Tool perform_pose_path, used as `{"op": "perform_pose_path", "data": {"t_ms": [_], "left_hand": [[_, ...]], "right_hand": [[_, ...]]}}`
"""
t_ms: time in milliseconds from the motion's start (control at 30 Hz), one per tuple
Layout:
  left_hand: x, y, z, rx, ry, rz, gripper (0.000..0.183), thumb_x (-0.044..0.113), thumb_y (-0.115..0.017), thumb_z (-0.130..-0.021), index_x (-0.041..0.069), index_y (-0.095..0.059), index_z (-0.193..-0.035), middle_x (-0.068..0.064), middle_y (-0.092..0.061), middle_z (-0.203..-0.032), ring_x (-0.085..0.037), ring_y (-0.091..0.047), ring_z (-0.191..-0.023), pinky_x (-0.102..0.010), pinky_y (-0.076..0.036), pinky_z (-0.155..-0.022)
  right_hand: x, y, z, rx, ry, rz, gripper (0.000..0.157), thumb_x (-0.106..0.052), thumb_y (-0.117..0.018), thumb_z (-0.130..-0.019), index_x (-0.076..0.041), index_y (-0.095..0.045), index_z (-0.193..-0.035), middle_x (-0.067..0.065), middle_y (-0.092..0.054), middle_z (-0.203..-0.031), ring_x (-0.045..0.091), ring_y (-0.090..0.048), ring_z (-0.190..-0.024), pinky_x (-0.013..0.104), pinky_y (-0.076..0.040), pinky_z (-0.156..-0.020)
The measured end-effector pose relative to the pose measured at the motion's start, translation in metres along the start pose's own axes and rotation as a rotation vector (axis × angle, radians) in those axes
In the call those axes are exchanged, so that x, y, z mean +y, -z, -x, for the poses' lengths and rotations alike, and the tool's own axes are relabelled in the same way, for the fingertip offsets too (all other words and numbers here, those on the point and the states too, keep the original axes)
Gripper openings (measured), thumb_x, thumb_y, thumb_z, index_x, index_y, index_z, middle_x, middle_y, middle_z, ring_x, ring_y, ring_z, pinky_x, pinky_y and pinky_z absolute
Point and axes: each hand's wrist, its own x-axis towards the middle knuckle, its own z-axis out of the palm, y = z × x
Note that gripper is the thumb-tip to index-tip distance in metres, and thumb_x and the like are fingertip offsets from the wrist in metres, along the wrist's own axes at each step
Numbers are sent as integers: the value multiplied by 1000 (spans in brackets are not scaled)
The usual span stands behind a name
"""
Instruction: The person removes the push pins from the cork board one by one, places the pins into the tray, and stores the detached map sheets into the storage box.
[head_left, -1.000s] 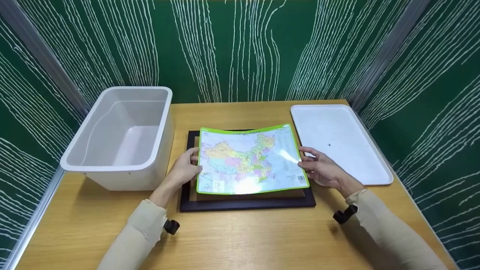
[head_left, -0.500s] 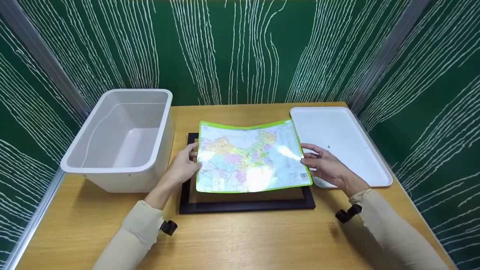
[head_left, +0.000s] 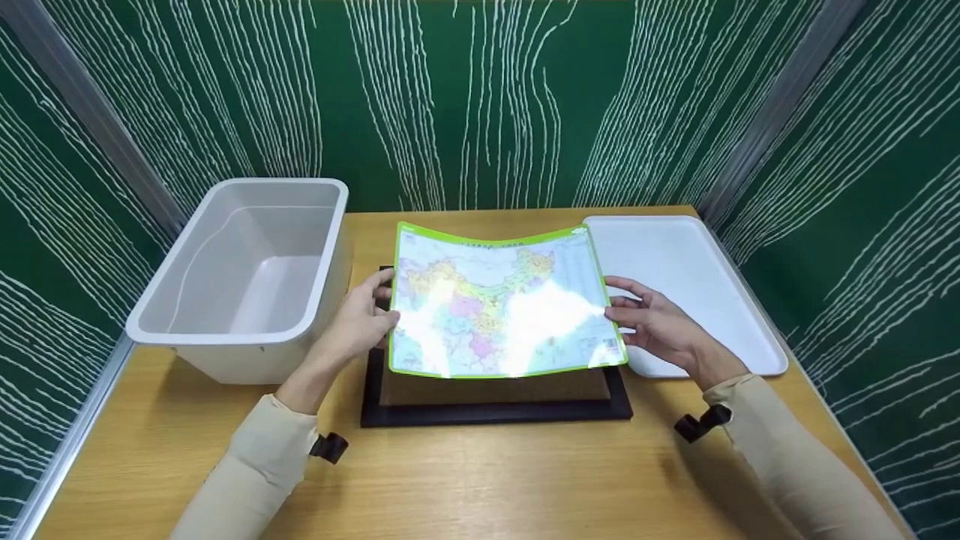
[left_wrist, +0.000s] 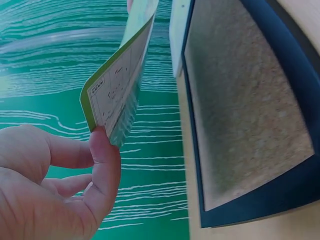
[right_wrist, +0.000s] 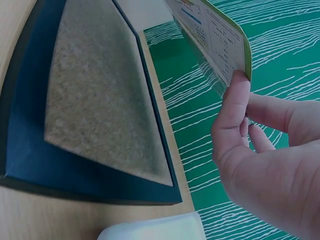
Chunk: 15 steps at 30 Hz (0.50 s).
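A glossy map sheet (head_left: 480, 300) with a green border is held up over a dark picture frame (head_left: 495, 414), sagging in the middle and catching bright glare. My left hand (head_left: 358, 319) pinches its left edge between thumb and fingers; my right hand (head_left: 660, 322) pinches the right edge the same way. In both wrist views the sheet stands clear above the frame. Inside the frame lies a brown, speckled backing board (left_wrist: 245, 100). In the head view the map covers most of that board. Small print shows on the sheet's underside (right_wrist: 220, 40) in the right wrist view.
A deep white plastic bin (head_left: 225, 337) stands on the left of the wooden table (head_left: 480, 480). At the right lies a flat white tray (head_left: 705, 300), its near left part behind my right hand. Green walls (head_left: 510, 112) with white wavy lines enclose the table.
Both hands have raised the map sheet and carried it slightly away from me. More of the backing board's near side shows below it. The frame, bin and tray have stayed in place.
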Motion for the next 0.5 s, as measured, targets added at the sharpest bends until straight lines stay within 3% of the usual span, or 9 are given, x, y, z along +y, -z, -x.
{"op": "perform_pose_path", "data": {"t_ms": [233, 500], "left_hand": [[20, 13, 4, 9, -20, -87, 67, -5, -53, -99, 6, -28, -159, -18, -42, -133, -25, -59, -93, -29, -54, -58], [45, 35, 8, -10, 1, -130, 70, -5, -52, -100, 11, -25, -161, -15, -42, -135, -29, -61, -98, -39, -60, -65]], "right_hand": [[-14, -12, 0, -25, 30, -11, 64, -2, -64, -99, -14, -34, -154, 7, -65, -117, 22, -70, -99, 36, -58, -75], [-27, -29, -5, -56, 53, -47, 63, -1, -64, -99, -15, -35, -153, 10, -65, -121, 24, -70, -102, 38, -58, -76]]}}
